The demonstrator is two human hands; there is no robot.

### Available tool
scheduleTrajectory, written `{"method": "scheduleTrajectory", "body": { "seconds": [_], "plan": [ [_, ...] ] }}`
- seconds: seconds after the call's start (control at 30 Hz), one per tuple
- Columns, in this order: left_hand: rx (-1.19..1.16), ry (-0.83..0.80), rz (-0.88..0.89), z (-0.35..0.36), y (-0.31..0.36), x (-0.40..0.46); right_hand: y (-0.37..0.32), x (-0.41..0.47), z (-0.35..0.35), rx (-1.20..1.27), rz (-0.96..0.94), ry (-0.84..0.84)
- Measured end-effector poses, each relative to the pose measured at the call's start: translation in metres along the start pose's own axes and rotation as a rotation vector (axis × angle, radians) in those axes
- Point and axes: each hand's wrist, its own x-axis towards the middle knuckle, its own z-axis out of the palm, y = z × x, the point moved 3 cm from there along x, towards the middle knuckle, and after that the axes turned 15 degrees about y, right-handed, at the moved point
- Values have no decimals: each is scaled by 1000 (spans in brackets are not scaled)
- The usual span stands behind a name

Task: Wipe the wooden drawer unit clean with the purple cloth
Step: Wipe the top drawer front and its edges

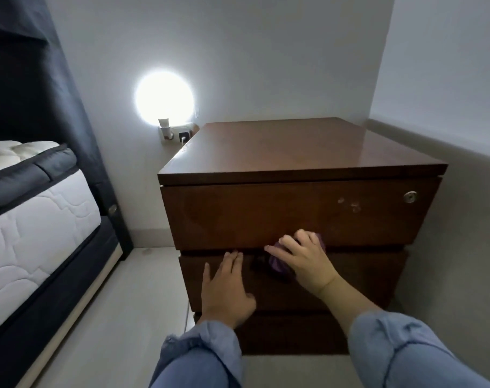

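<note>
We see the unit (299, 175) standing in the corner of the room, its back against the rear wall and its right side near the side wall, with three drawer fronts stacked under a glossy top. Our right hand (305, 261) lies spread over the cloth (278, 266), fingers splayed and palm down, pressing it against the front at the seam between the top drawer's lower edge and the middle drawer's upper edge, a little right of centre. The cloth is bunched; most of it is hidden under the hand, with purple folds showing at the left and above the fingers. Our left hand (227, 289) rests flat and open on the middle drawer front near its left edge, fingers together and pointing up, gripping nothing. Pale smudges (350, 205) mark the top drawer toward its upper right corner, beside a round lock (410, 196). A lit lamp (165, 98) glows on the wall left of the unit, and a mattress (39, 219) sits at the far left.
</note>
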Motion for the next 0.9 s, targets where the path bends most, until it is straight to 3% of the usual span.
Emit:
{"method": "scheduleTrajectory", "body": {
  "seconds": [0.1, 0.2, 0.33, 0.4, 0.6, 0.67, 0.8, 0.9],
  "plan": [
    [39, 30, 17, -2, 14, 0, 19, 17, -26, 104, 50, 129],
    [72, -12, 159, 4, 40, 3, 65, 46, -52, 32, 157, 324],
    [6, -85, 126, 17, 61, 4, 81, 48, -42, -64, 201, 376],
    [16, -108, 107, 19, 62, 5, 69, 26, -31, -12, 173, 326],
    [54, -141, 103, 14, 69, 5, 39, -31, -26, 39, 131, -64],
    [77, -134, 166, 12, 79, 5, 50, -25, -40, 45, 157, 16],
    [2, -90, 258, 19, 110, 7, 113, 14, -82, -28, 401, 437],
    [-32, -96, 221, 30, 120, 2, 132, 12, -80, -9, 461, 516]
  ]
}}
